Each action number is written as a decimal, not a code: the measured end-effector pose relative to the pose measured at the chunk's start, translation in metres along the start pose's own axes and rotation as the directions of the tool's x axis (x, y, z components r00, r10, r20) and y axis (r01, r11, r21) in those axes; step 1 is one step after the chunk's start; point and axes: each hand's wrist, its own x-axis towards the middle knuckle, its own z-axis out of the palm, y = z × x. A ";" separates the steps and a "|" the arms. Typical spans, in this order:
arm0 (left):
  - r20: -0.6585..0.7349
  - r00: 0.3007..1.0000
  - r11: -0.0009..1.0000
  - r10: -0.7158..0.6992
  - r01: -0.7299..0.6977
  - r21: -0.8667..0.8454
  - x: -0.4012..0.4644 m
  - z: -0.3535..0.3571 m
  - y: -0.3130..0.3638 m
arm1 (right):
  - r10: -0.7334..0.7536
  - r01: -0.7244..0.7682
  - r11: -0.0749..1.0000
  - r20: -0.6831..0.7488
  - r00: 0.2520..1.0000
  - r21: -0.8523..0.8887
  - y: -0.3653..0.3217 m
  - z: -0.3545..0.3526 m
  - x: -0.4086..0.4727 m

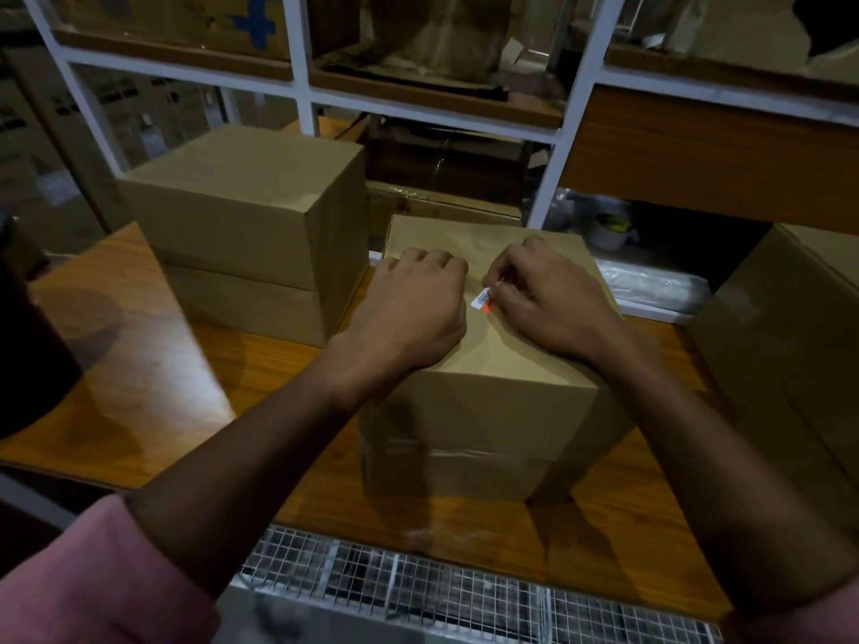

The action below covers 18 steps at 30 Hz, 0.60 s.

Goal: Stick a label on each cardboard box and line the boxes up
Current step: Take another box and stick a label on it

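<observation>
Fingertips of my right hand [553,304] pinch a small white-and-orange label [483,300] on the top of the centre box [488,388]; its print is unreadable. My left hand [413,313], fingers curled, rests at the label's nine o'clock. Stacked boxes [251,234] stand at ten o'clock.

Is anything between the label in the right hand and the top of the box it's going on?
Nothing visible. The right hand pinches the label right over the box top, where bare cardboard shows around it. The left hand rests on the box beside it, not under the label.
</observation>
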 end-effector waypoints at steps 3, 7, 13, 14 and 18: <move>0.004 1.000 1.000 -0.004 0.004 -0.012 -0.001 -0.002 0.001 | -0.020 0.022 0.998 -0.034 0.999 0.057 0.003 -0.002 0.000; 0.014 1.000 1.000 -0.001 0.001 -0.014 -0.003 -0.003 0.001 | -0.022 0.023 0.998 -0.023 1.000 0.057 0.003 -0.004 0.001; 0.022 1.000 1.000 -0.017 0.018 -0.016 -0.003 -0.005 0.003 | 0.008 -0.005 0.994 -0.025 1.000 0.108 0.003 -0.008 0.005; 0.019 1.000 1.000 -0.019 0.019 -0.016 -0.003 -0.005 0.003 | 0.013 -0.010 0.994 -0.020 1.000 0.110 0.002 -0.008 0.006; 0.005 1.000 0.999 -0.014 0.014 -0.031 -0.004 -0.004 0.002 | 0.013 -0.012 0.998 -0.018 1.000 0.055 -0.001 -0.005 0.006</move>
